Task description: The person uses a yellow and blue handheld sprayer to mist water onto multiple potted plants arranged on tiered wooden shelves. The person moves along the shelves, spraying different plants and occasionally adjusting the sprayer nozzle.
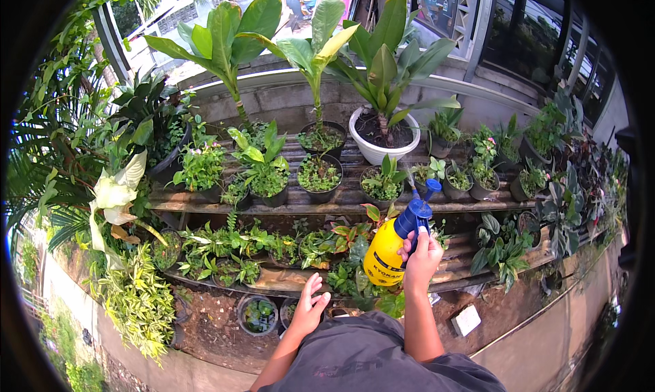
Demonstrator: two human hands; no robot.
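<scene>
My right hand (423, 256) is closed around the blue handle of a yellow pump sprayer bottle (383, 251), its thumb on top. The sprayer is tilted, and its blue nozzle (413, 187) points away from me. A fine spray leaves the tip towards the small potted plants on the upper shelf. Close to the nozzle are a leafy plant in a black pot (381, 182) and the large white pot (384, 151) behind it. My left hand (309, 305) is held in the air before my body, fingers apart, holding nothing.
Potted plants line the corrugated upper shelf (353, 174) and the lower shelf (281, 279). Three tall broad-leaved plants stand at the back. A variegated shrub (135, 302) spreads at the left. On the soil lie a white block (465, 320) and a clear tub of water plants (258, 315).
</scene>
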